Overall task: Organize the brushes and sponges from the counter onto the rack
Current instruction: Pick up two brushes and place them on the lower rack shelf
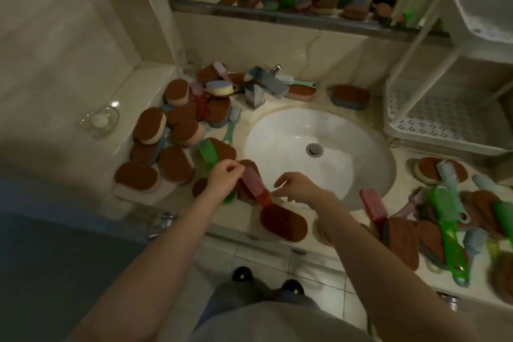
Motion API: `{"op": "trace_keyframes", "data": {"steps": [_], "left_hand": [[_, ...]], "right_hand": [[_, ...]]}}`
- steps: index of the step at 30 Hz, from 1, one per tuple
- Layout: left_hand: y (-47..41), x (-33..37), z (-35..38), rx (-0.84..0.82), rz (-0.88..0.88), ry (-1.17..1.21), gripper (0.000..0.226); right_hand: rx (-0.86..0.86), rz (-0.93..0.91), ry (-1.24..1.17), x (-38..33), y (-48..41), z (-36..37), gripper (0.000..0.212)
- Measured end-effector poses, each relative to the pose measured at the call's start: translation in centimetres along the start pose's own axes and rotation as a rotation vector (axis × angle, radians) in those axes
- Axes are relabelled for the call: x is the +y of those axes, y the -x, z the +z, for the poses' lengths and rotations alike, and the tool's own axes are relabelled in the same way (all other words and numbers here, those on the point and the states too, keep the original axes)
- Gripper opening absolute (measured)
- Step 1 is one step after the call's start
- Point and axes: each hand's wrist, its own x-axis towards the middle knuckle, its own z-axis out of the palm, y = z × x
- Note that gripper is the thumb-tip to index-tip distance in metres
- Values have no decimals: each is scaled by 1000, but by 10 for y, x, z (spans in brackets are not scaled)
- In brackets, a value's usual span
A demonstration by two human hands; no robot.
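- Red brush lies on the surface at the front rim of the sink, right against the left hand, whose fingers curl over a green brush.
- Light, stiff plastic, I'd say; take the handle.
- Right hand hovers, fingers apart.
- No writing readable.

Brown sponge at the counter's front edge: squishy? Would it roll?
Probably squishy and light, like the foam-backed ones nearby. The brown sponge lies flat, so it likely won't roll. Near the counter edge, a push might drop it.
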Motion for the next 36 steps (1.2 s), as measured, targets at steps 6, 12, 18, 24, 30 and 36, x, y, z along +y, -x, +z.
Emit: {"op": "trace_keyframes", "data": {"steps": [6,12,18,24,30,36], "left_hand": [[-1,-26,-26,186,-89,-179,21],[-7,-25,-37,207,-165,-281,35],[-19,-19,-36,127,-216,-365,43],[-33,-20,-38,92,-282,-380,51],[-40,-14,-40,88,-272,-379,49],[-40,-12,-44,77,-159,-217,28]], "right_hand": [[-72,24,192,-7,-1,19,41],[-25,14,202,-8,-6,28,30],[72,-8,56,-11,-3,20,19],[175,42,-213,-20,1,8,10],[238,50,-333,-28,4,7,8],[292,77,-451,-46,5,8,12]]}}
